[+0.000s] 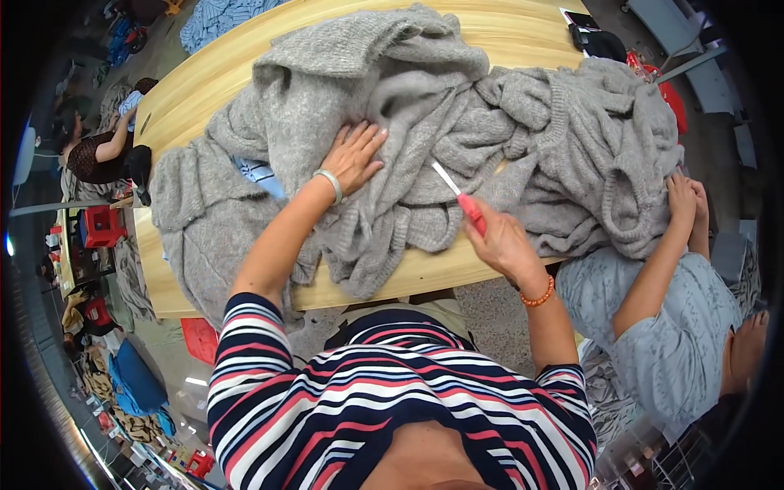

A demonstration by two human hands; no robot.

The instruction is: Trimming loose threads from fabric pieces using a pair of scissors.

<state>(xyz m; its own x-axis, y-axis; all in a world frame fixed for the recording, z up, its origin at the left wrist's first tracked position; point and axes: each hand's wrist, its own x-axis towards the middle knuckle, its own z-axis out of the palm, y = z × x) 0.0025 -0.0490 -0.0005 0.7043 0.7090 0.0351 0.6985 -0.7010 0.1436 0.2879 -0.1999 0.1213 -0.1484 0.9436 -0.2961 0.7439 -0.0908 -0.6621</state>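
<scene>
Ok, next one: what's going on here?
A person at a wooden table has the left hand spread flat on a heap of gray knitwear. The right hand holds a red-handled tool, its pale, narrow end pointing over the fabric; whether it touches is hard to tell. Another person's hands are at the heap's right end.

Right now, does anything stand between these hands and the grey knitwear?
Nothing visible blocks the left hand, which rests on the grey knitwear. From the right hand, only its red-handled tool extends over the knitwear.
</scene>
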